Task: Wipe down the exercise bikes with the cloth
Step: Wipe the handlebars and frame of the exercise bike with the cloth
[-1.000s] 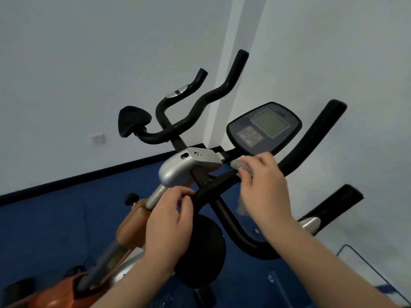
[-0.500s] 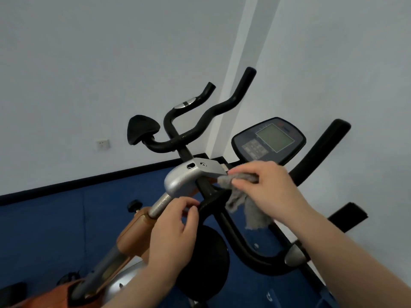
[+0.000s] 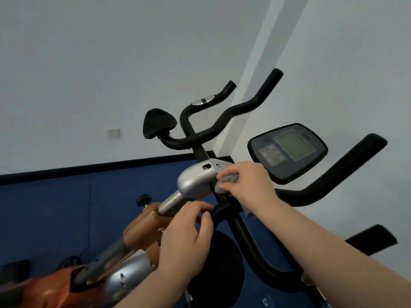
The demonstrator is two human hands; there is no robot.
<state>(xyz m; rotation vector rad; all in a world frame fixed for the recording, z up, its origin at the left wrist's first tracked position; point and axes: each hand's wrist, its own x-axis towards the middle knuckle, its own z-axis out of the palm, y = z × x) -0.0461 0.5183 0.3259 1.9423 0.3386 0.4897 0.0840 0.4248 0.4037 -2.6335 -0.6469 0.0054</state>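
we press the grey cloth (image 3: 229, 182) against the silver bracket (image 3: 198, 182) at the middle of the bike (image 3: 142, 232), our right hand (image 3: 249, 185) pinching it. our left hand (image 3: 186, 243), at seven o'clock, curls around the black bar (image 3: 224, 207). wiping is underway; next we judge the screen (image 3: 289, 152), at two o'clock, needs the cloth.
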